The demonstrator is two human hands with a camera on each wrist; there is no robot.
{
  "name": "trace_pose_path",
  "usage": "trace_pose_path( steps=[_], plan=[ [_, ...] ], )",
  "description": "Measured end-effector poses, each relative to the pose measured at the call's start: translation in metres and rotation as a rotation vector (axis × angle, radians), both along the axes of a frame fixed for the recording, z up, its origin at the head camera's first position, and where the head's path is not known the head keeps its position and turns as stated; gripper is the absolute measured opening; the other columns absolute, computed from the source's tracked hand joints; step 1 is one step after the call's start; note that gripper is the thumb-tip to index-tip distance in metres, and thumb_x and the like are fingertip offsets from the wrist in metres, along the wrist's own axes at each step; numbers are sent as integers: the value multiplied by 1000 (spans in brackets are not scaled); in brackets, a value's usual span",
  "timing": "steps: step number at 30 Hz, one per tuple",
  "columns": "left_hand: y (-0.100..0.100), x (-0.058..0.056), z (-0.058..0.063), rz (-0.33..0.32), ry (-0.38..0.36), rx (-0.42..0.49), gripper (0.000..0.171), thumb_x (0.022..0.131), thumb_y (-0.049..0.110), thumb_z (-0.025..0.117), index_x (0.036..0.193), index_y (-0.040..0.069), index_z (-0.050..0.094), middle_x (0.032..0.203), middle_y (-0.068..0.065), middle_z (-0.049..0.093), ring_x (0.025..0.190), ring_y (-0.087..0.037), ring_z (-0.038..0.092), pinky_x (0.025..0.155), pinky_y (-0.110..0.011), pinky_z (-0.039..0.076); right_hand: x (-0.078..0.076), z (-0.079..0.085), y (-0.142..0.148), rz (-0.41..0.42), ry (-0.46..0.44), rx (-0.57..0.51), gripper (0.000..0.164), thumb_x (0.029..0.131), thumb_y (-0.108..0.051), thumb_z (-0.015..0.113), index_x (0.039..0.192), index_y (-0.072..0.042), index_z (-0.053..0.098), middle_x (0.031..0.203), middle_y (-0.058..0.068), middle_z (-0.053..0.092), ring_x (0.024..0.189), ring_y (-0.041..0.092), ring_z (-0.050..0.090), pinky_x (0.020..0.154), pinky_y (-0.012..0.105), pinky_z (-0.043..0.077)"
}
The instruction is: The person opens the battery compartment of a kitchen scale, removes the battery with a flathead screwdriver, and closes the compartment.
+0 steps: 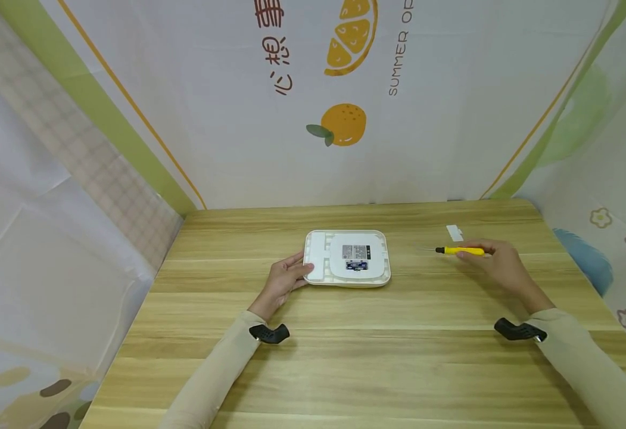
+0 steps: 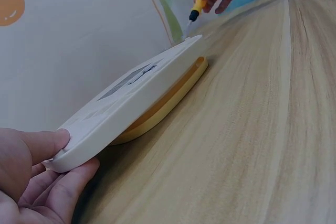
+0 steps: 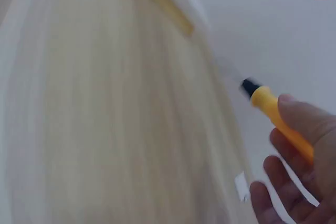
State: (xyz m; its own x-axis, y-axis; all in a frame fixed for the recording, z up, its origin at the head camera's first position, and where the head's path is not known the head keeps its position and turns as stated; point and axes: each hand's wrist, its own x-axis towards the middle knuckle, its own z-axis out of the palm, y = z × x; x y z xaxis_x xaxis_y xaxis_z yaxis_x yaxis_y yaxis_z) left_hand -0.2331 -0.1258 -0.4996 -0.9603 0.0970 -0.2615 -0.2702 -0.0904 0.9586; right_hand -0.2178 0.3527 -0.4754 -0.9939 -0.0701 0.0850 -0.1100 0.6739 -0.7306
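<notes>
Casing of rounded white plastic, likely light, best rim-held, was gripped by left hand, yellow-handled screwdriver by right hand.

label print on white device illegibly small

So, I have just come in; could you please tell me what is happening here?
A person's left hand grips one end of a white battery-powered device, whose label and exposed batteries face up. The right hand holds a yellow-handled screwdriver off to the right, apart from the device. A small white piece, probably the battery cover, lies on the wooden table just beyond the screwdriver.
</notes>
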Motion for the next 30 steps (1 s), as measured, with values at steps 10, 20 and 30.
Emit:
trace_pose_path(
  steps=[10,20,30],
  plan=[
    [0,0,0,13,-7,6,58,97,0,67,151,2,47,133,-28,63,107,-27,71,83,-30,63,-2,21,-25,40,-16,-985,17,98,-6,68,113,0,73,109,-2,73,95,11,73,86,26,61],
    [-1,0,-2,-3,10,21,58,98,0,66,152,1,45,134,-30,61,111,-31,70,86,-32,62,-1,46,-68,103,145,-1038,30,102,-9,60,121,14,56,112,10,77,106,18,73,89,28,58],
    [-1,1,-3,-13,10,28,58,98,0,66,152,1,45,135,-30,61,111,-31,70,86,-32,62,5,51,-107,67,229,-903,28,102,-11,61,126,-2,49,106,7,74,96,14,75,84,29,59]
  ],
)
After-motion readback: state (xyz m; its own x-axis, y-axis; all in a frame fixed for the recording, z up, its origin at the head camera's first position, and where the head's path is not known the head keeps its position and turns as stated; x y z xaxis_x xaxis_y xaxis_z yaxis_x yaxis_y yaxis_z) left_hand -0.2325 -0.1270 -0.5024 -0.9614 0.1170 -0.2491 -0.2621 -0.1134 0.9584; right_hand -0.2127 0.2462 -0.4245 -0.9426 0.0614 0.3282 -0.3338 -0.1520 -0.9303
